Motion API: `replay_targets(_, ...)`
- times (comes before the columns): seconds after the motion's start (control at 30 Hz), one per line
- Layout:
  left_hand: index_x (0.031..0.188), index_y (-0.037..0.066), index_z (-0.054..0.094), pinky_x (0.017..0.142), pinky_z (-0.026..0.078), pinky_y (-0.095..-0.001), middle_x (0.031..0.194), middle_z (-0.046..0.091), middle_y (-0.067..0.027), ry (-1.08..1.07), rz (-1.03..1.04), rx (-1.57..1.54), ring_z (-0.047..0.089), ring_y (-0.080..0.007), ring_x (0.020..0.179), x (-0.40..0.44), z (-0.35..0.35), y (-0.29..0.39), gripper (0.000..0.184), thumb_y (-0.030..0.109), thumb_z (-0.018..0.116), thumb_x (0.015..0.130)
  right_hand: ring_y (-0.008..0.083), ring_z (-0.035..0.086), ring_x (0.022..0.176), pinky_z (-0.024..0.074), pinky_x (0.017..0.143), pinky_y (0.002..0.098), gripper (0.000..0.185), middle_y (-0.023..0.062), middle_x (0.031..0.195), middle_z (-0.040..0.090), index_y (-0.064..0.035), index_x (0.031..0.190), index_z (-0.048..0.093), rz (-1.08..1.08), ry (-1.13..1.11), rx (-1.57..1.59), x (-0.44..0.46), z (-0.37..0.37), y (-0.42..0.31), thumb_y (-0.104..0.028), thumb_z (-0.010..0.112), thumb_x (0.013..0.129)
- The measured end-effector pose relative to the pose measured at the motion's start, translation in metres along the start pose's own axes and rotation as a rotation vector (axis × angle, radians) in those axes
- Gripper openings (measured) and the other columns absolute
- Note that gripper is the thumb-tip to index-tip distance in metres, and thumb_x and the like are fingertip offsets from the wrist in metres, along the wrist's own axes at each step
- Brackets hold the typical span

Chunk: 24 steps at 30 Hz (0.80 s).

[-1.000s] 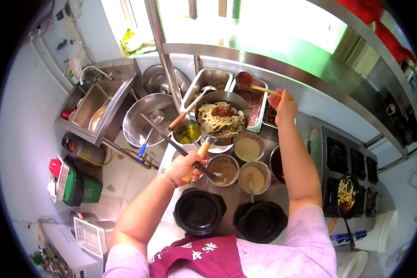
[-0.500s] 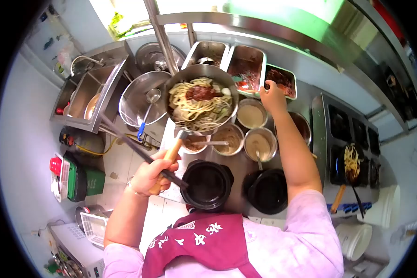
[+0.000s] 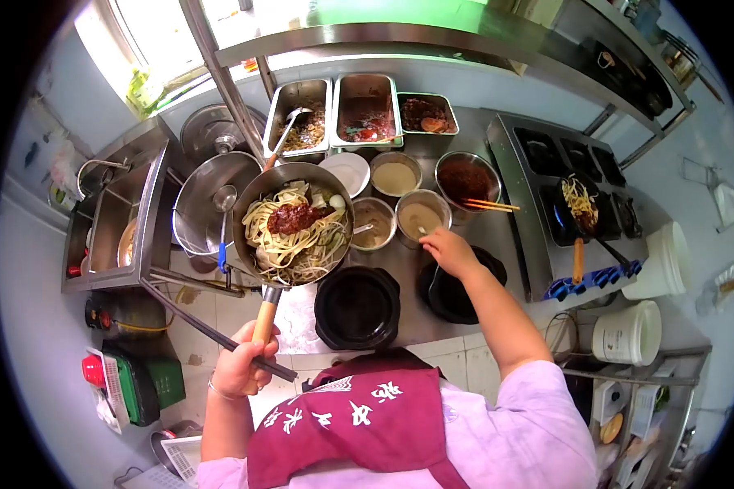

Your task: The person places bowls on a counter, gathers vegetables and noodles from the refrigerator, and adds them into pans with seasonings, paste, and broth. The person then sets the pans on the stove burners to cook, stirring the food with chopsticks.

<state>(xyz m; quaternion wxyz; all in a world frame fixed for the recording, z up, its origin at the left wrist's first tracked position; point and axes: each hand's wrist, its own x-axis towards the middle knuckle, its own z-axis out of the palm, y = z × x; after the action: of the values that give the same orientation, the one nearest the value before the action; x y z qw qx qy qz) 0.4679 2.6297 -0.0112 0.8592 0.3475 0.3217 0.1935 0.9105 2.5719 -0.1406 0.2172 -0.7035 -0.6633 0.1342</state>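
Observation:
My left hand (image 3: 245, 363) is closed round the wooden handle of a pan (image 3: 302, 174), with a long dark rod (image 3: 196, 323) in the same grip. Noodles (image 3: 263, 236) fill the pan, topped with dark red sauce (image 3: 294, 218). At the rim of a metal bowl of beige sauce (image 3: 417, 213), my right hand (image 3: 452, 251) pinches the handle of a spoon (image 3: 422, 231) whose lower end is in the sauce. Two black pots (image 3: 357, 308) (image 3: 458, 300) stand on the counter near my body, the right one partly under my forearm.
Metal trays (image 3: 365, 85) of toppings line the back. Chopsticks (image 3: 491, 204) rest on a bowl of red-brown sauce (image 3: 467, 175). At right is a stove (image 3: 538, 216) with a second noodle pan (image 3: 581, 208). A large pot (image 3: 194, 208) and sink (image 3: 110, 240) are at left.
My right hand has moved from the right-hand topping tray to the spoon in the beige sauce. A ladle now lies across the left tray. The view has shifted right.

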Motion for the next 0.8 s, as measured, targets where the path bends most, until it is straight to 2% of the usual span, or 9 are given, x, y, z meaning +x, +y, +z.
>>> replay_targets(0.07,0.107,0.001,0.044,0.034,0.034,-0.0194,0.075,0.049,-0.0039,-0.01,-0.011,0.014,0.037,-0.006,0.041,0.001,0.0,-0.001,0.032,0.02,0.05,0.082,0.0331,0.055,0.085,0.0448,0.073,0.0404,0.019,0.013,0.091,0.058,-0.0075,0.098,0.062,0.049,0.231,0.084,0.004,0.005,0.001,-0.019,0.055,0.084)
replay_targets(0.1,0.107,0.001,0.044,0.034,0.033,-0.0194,0.075,0.049,-0.0039,-0.017,-0.016,0.027,0.036,-0.0059,0.041,0.002,0.001,0.0,0.032,0.02,0.05,0.082,0.0352,0.055,0.085,0.0447,0.073,0.0416,0.021,0.0152,0.09,0.059,-0.0045,0.098,0.06,0.089,0.296,0.099,0.006,0.009,0.004,-0.02,0.05,0.088)
replay_targets(0.13,0.107,0.001,0.044,0.034,0.033,-0.0194,0.075,0.049,-0.0039,-0.021,-0.016,0.031,0.036,-0.0059,0.041,0.003,0.001,0.0,0.032,0.02,0.05,0.082,0.0352,0.055,0.085,0.0447,0.073,0.0416,0.021,0.0152,0.09,0.059,-0.0045,0.098,0.06,0.091,0.302,0.099,0.006,0.013,0.007,-0.02,0.05,0.088)
replay_targets(0.2,0.107,0.001,0.044,0.034,0.034,-0.0194,0.076,0.049,-0.004,-0.027,-0.035,0.025,0.037,-0.0059,0.041,0.005,0.002,-0.001,0.032,0.02,0.05,0.082,0.0291,0.058,0.073,0.0457,0.066,0.039,0.022,0.0137,0.081,0.06,-0.0032,0.096,0.06,0.218,0.439,0.213,0.006,0.018,0.011,-0.02,0.046,0.091)
replay_targets(0.23,0.107,0.001,0.044,0.034,0.034,-0.0194,0.076,0.049,-0.004,-0.025,-0.036,0.025,0.037,-0.0059,0.041,0.005,0.003,-0.002,0.032,0.02,0.05,0.082,0.0291,0.058,0.073,0.0457,0.066,0.039,0.022,0.0137,0.081,0.06,-0.0032,0.096,0.06,0.219,0.439,0.215,0.005,0.019,0.012,-0.02,0.046,0.091)
replay_targets(0.3,0.108,-0.001,0.043,0.032,0.032,-0.0192,0.074,0.047,-0.0037,-0.011,-0.022,0.046,0.035,-0.0051,0.039,0.007,0.006,-0.002,0.035,0.021,0.051,0.082,0.0122,0.053,0.055,0.0432,0.05,0.0258,0.027,0.0048,0.069,0.056,-0.0031,0.095,0.06,0.487,0.432,0.534,0.003,0.021,0.011,-0.021,0.041,0.095)
replay_targets(0.33,0.108,-0.001,0.043,0.032,0.032,-0.0192,0.074,0.047,-0.0037,-0.01,-0.025,0.049,0.035,-0.0051,0.039,0.007,0.006,-0.002,0.035,0.021,0.051,0.082,0.0122,0.053,0.055,0.0432,0.05,0.0258,0.027,0.0048,0.069,0.056,-0.0031,0.095,0.06,0.489,0.433,0.537,0.001,0.021,0.011,-0.021,0.041,0.095)
replay_targets(0.4,0.109,-0.001,0.043,0.032,0.032,-0.0192,0.074,0.047,-0.004,-0.011,-0.032,0.07,0.035,-0.0053,0.039,0.01,0.007,-0.001,0.035,0.02,0.05,0.082,0.0081,0.049,0.052,0.0424,0.048,0.0235,0.03,0.0031,0.067,0.053,-0.0036,0.092,0.06,0.678,0.522,0.818,0.001,0.018,0.011,-0.023,0.038,0.096)
replay_targets(0.8,0.108,-0.001,0.045,0.034,0.032,-0.0185,0.075,0.047,-0.0038,0.017,-0.102,0.095,0.033,-0.0053,0.04,0.032,0.023,0.0,0.032,0.019,0.048,0.083,0.0089,0.045,0.055,0.0408,0.048,0.0217,0.032,0.0032,0.07,0.049,-0.0013,0.095,0.058,0.857,0.701,1.242,-0.022,0.0,0.043,-0.025,0.036,0.097)
